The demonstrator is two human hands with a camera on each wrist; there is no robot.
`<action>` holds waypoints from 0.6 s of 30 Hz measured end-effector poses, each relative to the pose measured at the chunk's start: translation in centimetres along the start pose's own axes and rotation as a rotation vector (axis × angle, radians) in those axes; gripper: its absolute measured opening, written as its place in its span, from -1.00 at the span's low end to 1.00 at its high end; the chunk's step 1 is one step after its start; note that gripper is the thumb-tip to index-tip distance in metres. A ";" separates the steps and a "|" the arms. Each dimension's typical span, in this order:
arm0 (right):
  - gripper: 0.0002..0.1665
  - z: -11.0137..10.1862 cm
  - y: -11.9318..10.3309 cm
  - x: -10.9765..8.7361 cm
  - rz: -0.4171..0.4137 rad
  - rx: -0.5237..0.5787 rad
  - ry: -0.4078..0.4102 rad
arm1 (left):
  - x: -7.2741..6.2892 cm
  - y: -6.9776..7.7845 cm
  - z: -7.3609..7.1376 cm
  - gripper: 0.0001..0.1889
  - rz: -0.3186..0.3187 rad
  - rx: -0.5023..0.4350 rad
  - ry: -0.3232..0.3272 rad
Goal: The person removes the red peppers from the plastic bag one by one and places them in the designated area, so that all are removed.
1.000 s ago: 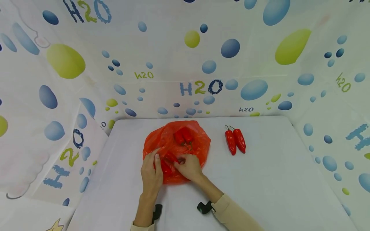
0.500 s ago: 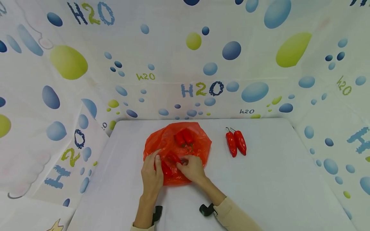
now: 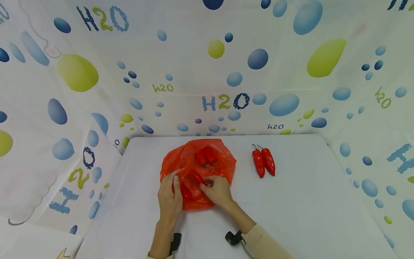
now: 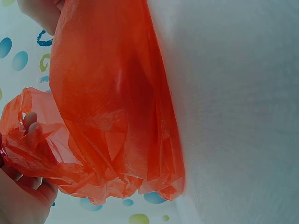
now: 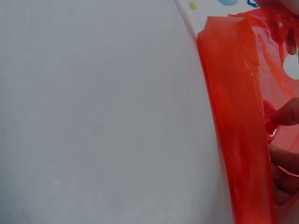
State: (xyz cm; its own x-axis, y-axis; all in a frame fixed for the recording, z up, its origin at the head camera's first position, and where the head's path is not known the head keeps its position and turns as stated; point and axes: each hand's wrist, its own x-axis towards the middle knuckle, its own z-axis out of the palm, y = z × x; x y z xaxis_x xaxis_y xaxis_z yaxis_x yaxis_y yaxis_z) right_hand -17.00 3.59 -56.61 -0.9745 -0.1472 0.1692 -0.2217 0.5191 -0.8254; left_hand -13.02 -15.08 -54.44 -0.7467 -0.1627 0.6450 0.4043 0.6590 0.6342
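Observation:
A thin red-orange plastic bag [image 3: 171,154] lies spread on the white table with its mouth facing up. My left hand [image 3: 169,194] grips the bag's left edge; in the left wrist view its fingers curl into the crumpled plastic [image 4: 42,163]. Inside the bag, my right hand [image 3: 218,190] pinches a red chili pepper [image 3: 196,177] near its end between thumb and fingers. Two more red peppers [image 3: 209,155] with green stems lie side by side deeper in the bag. Another red shape [image 3: 185,192] shows beside the left thumb, partly covered by plastic.
Two red chili peppers [image 3: 258,163] with dark curled stems lie together on the table [image 3: 307,201], right of the bag. Behind and beside the table hang white sheets [image 3: 187,54] printed with blue and green drops.
My right hand has shifted slightly right and drawn the end of the pepper with it. My left hand keeps its hold on the bag. The head view has tilted a little.

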 end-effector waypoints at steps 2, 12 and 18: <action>-0.74 -0.2 -0.1 -0.1 0.007 0.010 0.000 | 0.0 0.0 -0.1 -0.67 0.005 0.001 0.004; -0.71 -1.3 0.0 -0.3 0.010 0.028 -0.001 | 0.1 0.0 0.2 -0.61 0.046 -0.018 0.023; -0.71 -1.5 0.0 -0.5 0.018 0.022 0.006 | -0.1 0.1 -0.1 -0.63 0.011 -0.005 -0.002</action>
State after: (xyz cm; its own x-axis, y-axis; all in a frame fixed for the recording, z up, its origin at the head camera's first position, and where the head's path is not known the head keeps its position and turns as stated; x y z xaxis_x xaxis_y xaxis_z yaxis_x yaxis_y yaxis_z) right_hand -16.56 4.93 -55.93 -0.9785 -0.1329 0.1578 -0.2038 0.5031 -0.8398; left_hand -12.91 -15.07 -54.41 -0.7432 -0.1535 0.6512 0.4152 0.6575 0.6288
